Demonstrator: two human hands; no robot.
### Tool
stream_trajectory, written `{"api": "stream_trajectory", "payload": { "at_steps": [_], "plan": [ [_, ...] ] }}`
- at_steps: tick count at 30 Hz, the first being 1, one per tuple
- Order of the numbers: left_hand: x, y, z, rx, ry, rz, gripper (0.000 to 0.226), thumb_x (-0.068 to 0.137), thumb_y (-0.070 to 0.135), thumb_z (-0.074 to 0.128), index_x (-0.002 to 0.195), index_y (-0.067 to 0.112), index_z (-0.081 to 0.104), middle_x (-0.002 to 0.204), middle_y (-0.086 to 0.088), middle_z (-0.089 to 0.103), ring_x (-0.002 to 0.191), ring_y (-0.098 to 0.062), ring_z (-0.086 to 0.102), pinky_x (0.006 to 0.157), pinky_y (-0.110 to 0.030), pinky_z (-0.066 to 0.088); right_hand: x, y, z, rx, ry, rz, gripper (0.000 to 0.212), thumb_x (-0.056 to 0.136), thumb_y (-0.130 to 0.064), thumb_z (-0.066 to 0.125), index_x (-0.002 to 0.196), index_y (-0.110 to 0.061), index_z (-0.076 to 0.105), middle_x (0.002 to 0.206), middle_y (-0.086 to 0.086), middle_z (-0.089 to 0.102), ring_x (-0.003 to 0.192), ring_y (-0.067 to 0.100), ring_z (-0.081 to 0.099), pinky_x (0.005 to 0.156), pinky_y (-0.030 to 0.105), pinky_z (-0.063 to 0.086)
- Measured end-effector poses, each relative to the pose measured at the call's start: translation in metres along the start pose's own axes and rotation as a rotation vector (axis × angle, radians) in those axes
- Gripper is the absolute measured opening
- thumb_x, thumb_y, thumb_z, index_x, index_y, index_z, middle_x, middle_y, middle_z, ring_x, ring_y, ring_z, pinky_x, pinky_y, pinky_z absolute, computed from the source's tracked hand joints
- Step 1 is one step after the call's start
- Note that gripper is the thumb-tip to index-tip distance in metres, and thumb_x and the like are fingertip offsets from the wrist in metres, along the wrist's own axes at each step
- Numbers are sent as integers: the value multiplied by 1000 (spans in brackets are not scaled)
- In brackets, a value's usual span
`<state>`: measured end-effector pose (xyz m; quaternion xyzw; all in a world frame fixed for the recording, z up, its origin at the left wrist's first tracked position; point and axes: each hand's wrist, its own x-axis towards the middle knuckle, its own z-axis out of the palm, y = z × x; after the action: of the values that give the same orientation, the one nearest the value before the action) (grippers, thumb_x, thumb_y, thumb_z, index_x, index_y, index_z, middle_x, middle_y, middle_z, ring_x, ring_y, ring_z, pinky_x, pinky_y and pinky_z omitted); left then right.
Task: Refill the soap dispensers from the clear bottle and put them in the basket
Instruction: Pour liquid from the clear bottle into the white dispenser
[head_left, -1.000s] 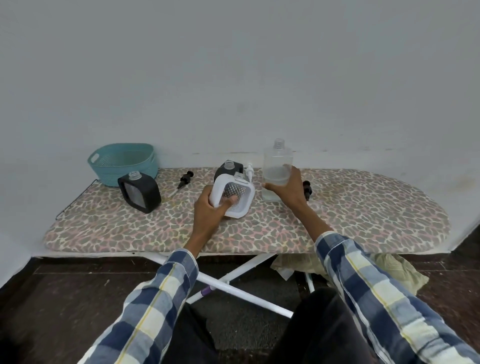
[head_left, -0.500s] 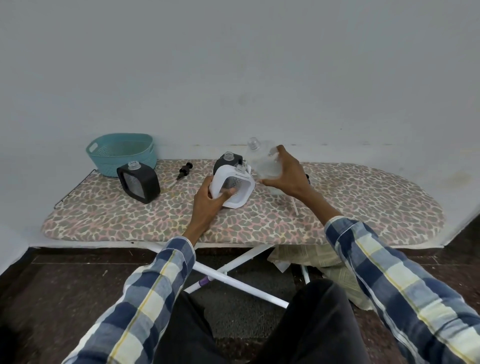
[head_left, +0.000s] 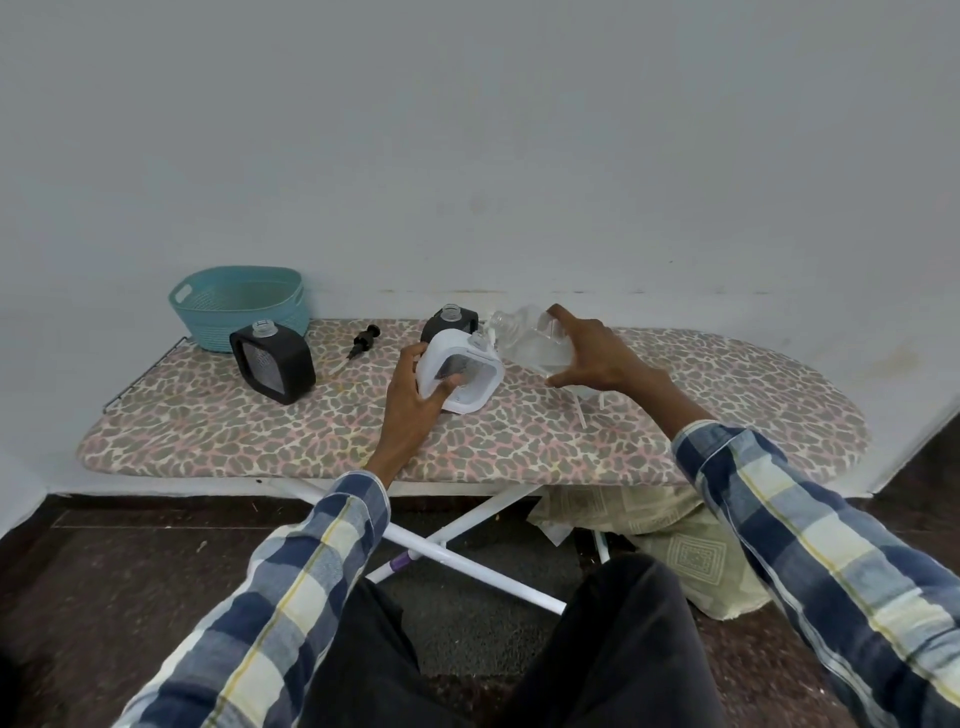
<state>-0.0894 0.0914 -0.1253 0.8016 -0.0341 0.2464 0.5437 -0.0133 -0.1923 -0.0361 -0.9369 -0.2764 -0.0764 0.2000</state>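
My left hand (head_left: 415, 395) grips a white square soap dispenser (head_left: 462, 374) that stands on the ironing board, its neck uncapped. In my right hand (head_left: 597, 353) the clear bottle (head_left: 524, 338) is tipped over to the left, with its mouth right at the white dispenser's neck. A black dispenser (head_left: 272, 361) with an open neck stands at the left. A second black dispenser (head_left: 451, 321) stands just behind the white one. The teal basket (head_left: 239, 304) sits empty at the board's far left end.
The ironing board (head_left: 675, 415) has a leopard-print cover and stands against a white wall. A black pump head (head_left: 363, 340) lies between the left black dispenser and the white one. White pump tubes (head_left: 582, 413) lie under my right wrist. Folded cloth lies on the floor.
My right hand lifted the clear bottle off the board and tipped it left until its mouth reached the white dispenser's neck. My left hand kept hold of the white dispenser.
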Motion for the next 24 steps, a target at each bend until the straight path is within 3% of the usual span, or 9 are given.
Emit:
{"api": "stream_trajectory", "payload": {
  "at_steps": [4, 7, 12, 17, 21, 24],
  "plan": [
    [1, -3, 2, 16, 8, -10, 52, 101, 34, 73, 147, 24, 51, 138, 6, 58, 116, 6, 57, 88, -10, 46, -3, 1, 0, -22, -29, 18, 92, 66, -31, 97, 137, -29, 38, 122, 11, 65, 98, 34, 62, 78, 46, 57],
    [3, -6, 2, 12, 9, -24, 54, 102, 35, 71, 151, 25, 50, 144, 6, 55, 117, -1, 58, 86, -4, 43, -4, -1, -3, -48, -39, 17, 94, 66, -31, 97, 140, -27, 38, 124, 13, 65, 101, 36, 62, 81, 51, 58],
    [6, -14, 3, 1, 3, -11, 56, 103, 38, 70, 154, 28, 49, 149, 1, 55, 131, -15, 57, 97, -14, 43, -5, -3, -6, -74, -60, 22, 94, 68, -30, 96, 141, -29, 38, 121, 11, 66, 98, 36, 63, 82, 53, 58],
    [6, -18, 5, 8, -4, -10, 55, 104, 38, 69, 155, 32, 49, 146, 3, 54, 129, -12, 55, 98, -16, 42, -7, -3, -8, -111, -75, 24, 94, 68, -31, 96, 141, -31, 37, 122, 10, 67, 94, 35, 65, 80, 51, 58],
    [6, -22, 5, -1, -10, 6, 55, 104, 40, 68, 155, 34, 50, 144, 3, 55, 131, -13, 55, 104, -26, 44, -9, -3, -7, -112, -76, 28, 94, 68, -30, 96, 141, -30, 38, 123, 9, 66, 94, 35, 65, 80, 50, 58],
    [3, -17, 5, -19, -10, 9, 53, 105, 39, 68, 155, 38, 49, 144, 3, 54, 129, -11, 55, 100, -21, 43, -9, -4, -8, -118, -76, 29, 95, 66, -30, 96, 141, -31, 37, 123, 8, 67, 96, 34, 64, 80, 51, 59]
  ]
}}
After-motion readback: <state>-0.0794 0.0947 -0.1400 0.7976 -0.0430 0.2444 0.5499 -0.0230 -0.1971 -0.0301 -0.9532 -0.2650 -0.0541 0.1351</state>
